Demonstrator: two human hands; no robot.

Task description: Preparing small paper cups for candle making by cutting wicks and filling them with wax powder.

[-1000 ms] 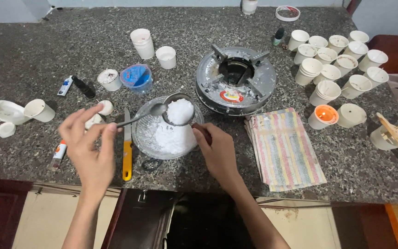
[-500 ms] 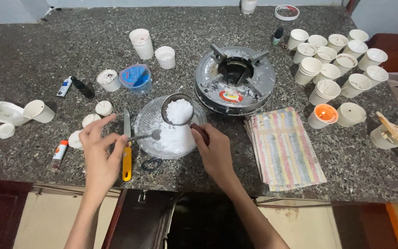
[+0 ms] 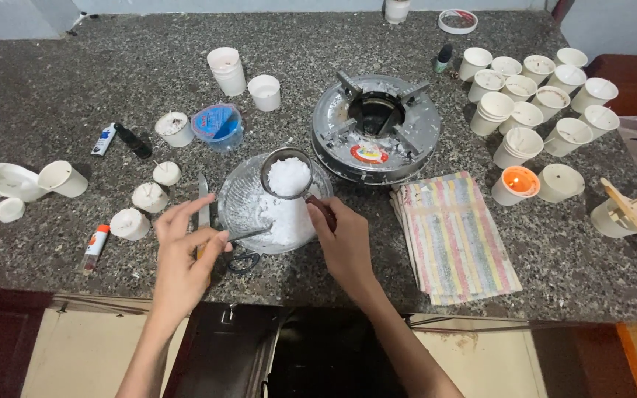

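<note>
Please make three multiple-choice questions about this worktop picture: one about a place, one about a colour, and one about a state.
1. Where does the small metal pot sit?
A. over the glass bowl
B. on the burner
C. on the striped cloth

2. What colour is the lid on the small tub left of the burner?
A. red
B. blue
C. green

3. In what state is the candle in the orange-lit cup?
A. burning
C. tipped over
B. unlit

Answers:
1 A, the right hand holds it above the glass bowl of white flakes.
2 B, its top is plainly blue.
3 A, a small flame glows inside.
</note>
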